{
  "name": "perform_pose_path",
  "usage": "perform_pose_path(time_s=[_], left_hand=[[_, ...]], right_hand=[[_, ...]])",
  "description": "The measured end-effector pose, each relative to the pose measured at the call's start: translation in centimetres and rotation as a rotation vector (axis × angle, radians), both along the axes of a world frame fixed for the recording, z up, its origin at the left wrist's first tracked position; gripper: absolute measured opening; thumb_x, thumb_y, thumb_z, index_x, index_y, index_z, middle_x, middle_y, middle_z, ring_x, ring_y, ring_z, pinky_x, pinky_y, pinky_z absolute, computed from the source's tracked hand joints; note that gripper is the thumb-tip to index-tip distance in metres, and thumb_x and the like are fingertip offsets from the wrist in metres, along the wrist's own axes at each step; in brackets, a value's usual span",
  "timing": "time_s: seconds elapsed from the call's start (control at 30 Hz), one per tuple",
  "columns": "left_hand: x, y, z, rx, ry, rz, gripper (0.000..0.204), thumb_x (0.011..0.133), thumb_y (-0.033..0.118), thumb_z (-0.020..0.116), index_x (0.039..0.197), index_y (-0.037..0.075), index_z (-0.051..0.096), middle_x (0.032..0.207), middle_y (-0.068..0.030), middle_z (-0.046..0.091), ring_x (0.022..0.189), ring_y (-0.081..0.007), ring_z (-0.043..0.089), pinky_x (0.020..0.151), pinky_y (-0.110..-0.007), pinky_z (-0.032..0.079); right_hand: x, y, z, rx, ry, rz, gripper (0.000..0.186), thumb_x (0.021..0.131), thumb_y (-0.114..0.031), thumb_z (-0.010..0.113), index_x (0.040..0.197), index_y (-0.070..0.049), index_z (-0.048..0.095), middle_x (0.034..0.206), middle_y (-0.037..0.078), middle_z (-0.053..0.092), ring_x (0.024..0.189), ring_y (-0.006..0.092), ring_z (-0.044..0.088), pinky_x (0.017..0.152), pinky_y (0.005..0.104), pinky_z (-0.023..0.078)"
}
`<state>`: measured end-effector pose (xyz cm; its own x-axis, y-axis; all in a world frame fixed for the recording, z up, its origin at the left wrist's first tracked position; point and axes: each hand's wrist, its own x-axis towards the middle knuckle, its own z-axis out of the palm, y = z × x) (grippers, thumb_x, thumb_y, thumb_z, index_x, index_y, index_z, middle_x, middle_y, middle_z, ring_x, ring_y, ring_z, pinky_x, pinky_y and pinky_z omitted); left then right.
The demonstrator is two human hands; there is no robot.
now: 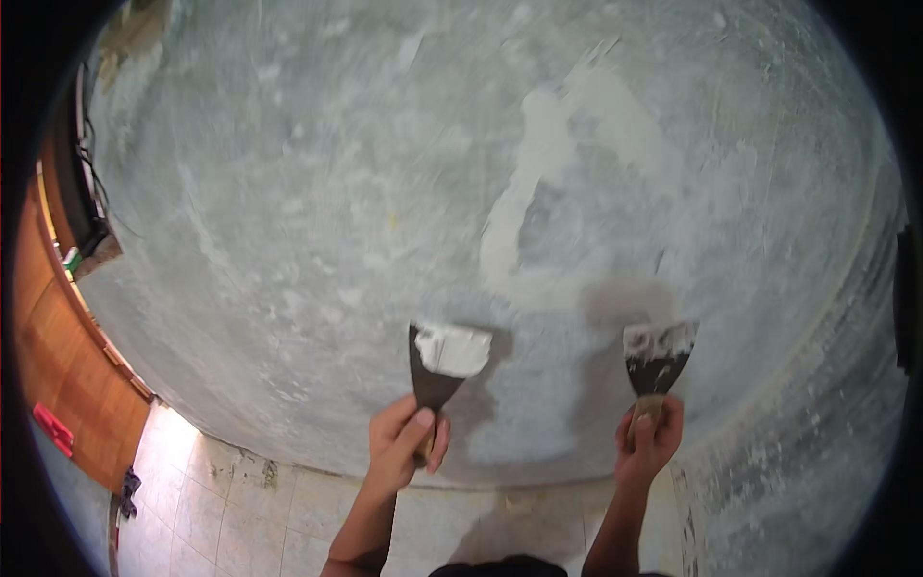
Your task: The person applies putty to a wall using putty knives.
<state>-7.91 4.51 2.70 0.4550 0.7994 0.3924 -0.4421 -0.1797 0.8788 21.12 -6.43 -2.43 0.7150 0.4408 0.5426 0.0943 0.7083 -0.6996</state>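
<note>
Low and left of centre, I see the left hand (pixel 407 442) wrapped round the handle of a putty knife (pixel 436 388); its long axis runs up and slightly right from the fingers to a blade heaped with white paste (pixel 457 350). That load lies nearest the left hand. Above, right of centre, a pale smear (pixel 543 135) bends across the grey wall (pixel 288 240). Lower right, the right hand (pixel 654 442) grips a second scraper (pixel 659 373), pointing nearly straight up, thinly coated.

Mottled grey wall (pixel 317 212), white paste (pixel 455 352) on a dark scraper blade (pixel 437 388), orange-brown panel (pixel 82 370)
</note>
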Motion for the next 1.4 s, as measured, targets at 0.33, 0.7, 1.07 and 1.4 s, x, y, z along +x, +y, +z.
perform_pose_path(time_s=[0.33,0.7,1.07,1.4], left_hand=[[-2.7,4.9,4.2,0.078,0.108,-0.429,0.026,0.105,0.018,0.054,0.109,-0.006,0.064,0.076,-0.0071,0.062,0.049,-0.0096,0.052,0.041,-0.024,0.041],[-3.3,5.9,4.8,0.046,0.013,-0.503,0.028,0.106,0.022,0.052,0.109,-0.004,0.063,0.075,-0.0076,0.062,0.045,-0.0104,0.051,0.037,-0.025,0.039],[-1.7,7.8,7.0,0.151,-0.179,-0.257,0.040,0.106,0.022,0.049,0.130,-0.009,0.057,0.075,-0.0102,0.061,0.040,-0.0119,0.049,0.034,-0.025,0.039],[0.7,8.5,6.7,0.146,-0.264,-0.111,0.040,0.106,0.022,0.049,0.130,-0.009,0.058,0.069,-0.0099,0.058,0.038,-0.0127,0.046,0.032,-0.026,0.039]], right_hand=[[-8.2,-5.3,9.9,-0.397,-0.318,0.063,0.034,0.089,0.002,0.077,0.120,0.002,0.064,0.102,0.008,0.075,0.085,0.0073,0.064,0.073,0.0204,0.049],[-9.6,-8.1,13.0,-0.460,-0.477,-0.078,0.029,0.092,-0.001,0.075,0.119,0.001,0.066,0.096,0.006,0.075,0.081,0.0057,0.063,0.070,0.0207,0.048],[-3.1,-0.5,24.8,-0.310,-0.625,-0.141,0.030,0.092,-0.016,0.078,0.118,-0.005,0.068,0.080,0.000,0.068,0.061,0.0021,0.052,0.053,0.0201,0.040],[2.8,1.3,44.3,-0.389,-1.673,-0.359,0.029,0.090,-0.031,0.079,0.106,-0.008,0.071,0.079,-0.001,0.068,0.067,0.0054,0.061,0.059,0.0210,0.049]])
